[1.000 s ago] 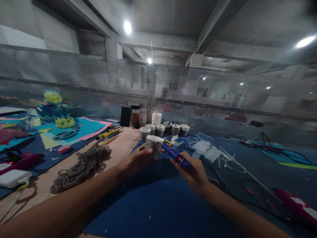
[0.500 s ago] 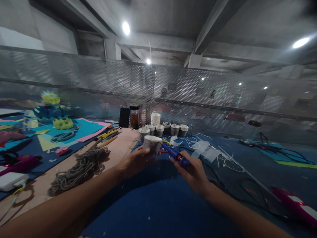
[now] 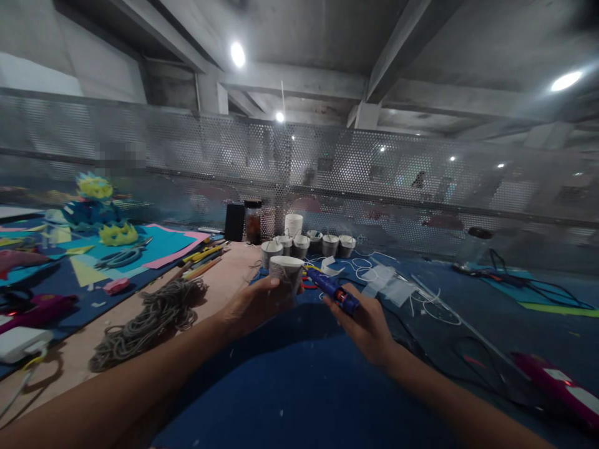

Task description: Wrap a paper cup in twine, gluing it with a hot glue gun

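My left hand (image 3: 259, 302) is closed around a small paper cup (image 3: 286, 274), grey on its side with a white rim, tipped a little. In my right hand (image 3: 362, 318) is a blue glue gun (image 3: 334, 292), its nozzle pointing left at the cup's side. Whether the nozzle touches the cup I cannot tell. Just beyond stand several similar grey cups (image 3: 330, 246) and a stack of white cups (image 3: 294, 224). A white paper strip (image 3: 330, 267) lies behind the glue gun.
A bundle of grey cord (image 3: 150, 324) lies on the pink-beige sheet at left, near pencils (image 3: 203, 259) and scissors (image 3: 122, 255). A dark-lidded jar (image 3: 253, 221) stands at the back. White string (image 3: 367, 271), cables (image 3: 468, 380) and a magenta tool (image 3: 556, 380) lie right.
The cup in my left hand has shifted slightly left and tilted a little differently, leaving a wider gap to the glue gun's tip. My right hand has barely moved.
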Motion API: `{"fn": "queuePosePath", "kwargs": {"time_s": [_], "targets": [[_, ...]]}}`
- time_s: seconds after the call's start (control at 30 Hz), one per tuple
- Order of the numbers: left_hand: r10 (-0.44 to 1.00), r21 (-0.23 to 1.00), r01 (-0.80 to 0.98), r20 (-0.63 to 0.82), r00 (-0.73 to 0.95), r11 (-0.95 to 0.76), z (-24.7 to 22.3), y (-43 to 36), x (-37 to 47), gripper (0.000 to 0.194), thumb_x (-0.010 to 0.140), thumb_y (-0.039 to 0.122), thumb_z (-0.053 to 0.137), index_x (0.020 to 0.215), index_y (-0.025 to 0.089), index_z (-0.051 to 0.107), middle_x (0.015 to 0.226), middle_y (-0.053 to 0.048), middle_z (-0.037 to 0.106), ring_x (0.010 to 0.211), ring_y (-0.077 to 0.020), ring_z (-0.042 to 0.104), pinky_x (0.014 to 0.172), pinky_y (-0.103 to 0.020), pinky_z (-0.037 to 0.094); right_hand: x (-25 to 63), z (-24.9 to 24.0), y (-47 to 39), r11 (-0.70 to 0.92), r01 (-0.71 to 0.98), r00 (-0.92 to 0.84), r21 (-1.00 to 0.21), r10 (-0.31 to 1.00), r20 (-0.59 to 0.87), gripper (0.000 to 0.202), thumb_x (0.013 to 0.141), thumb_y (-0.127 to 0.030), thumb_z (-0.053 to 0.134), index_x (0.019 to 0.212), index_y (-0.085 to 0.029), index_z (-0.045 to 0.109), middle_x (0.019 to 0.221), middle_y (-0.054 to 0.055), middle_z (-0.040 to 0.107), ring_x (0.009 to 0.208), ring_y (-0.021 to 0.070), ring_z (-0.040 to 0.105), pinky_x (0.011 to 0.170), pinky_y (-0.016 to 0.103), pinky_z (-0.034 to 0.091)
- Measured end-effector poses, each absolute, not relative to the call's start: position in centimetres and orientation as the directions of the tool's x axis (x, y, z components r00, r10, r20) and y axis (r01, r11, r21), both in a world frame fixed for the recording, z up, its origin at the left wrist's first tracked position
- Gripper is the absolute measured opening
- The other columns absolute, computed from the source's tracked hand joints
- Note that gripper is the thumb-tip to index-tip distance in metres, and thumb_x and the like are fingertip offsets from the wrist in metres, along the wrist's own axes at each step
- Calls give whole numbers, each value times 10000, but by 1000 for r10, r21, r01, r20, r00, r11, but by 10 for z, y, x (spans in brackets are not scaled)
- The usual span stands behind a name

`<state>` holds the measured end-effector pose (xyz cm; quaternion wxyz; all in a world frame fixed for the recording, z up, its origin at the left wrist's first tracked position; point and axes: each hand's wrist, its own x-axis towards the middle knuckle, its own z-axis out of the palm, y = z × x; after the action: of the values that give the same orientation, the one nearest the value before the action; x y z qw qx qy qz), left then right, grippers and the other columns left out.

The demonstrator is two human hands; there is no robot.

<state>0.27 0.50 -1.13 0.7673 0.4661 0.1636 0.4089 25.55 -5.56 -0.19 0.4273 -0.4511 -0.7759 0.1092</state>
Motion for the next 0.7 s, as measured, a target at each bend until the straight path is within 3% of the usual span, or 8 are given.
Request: {"fn": "queuePosePath", "kwargs": {"time_s": [0.7], "targets": [[758, 789, -513, 95, 645, 338, -6, 1, -1, 517, 847, 292, 562, 1335, 121, 553, 1280, -148, 643, 1224, -329, 560, 910, -366, 455, 255, -2, -55, 553, 571, -195, -607, 809, 554, 254, 944, -446, 546, 836, -217, 521, 642, -33, 557, 542, 123, 537, 531, 230, 357]]}}
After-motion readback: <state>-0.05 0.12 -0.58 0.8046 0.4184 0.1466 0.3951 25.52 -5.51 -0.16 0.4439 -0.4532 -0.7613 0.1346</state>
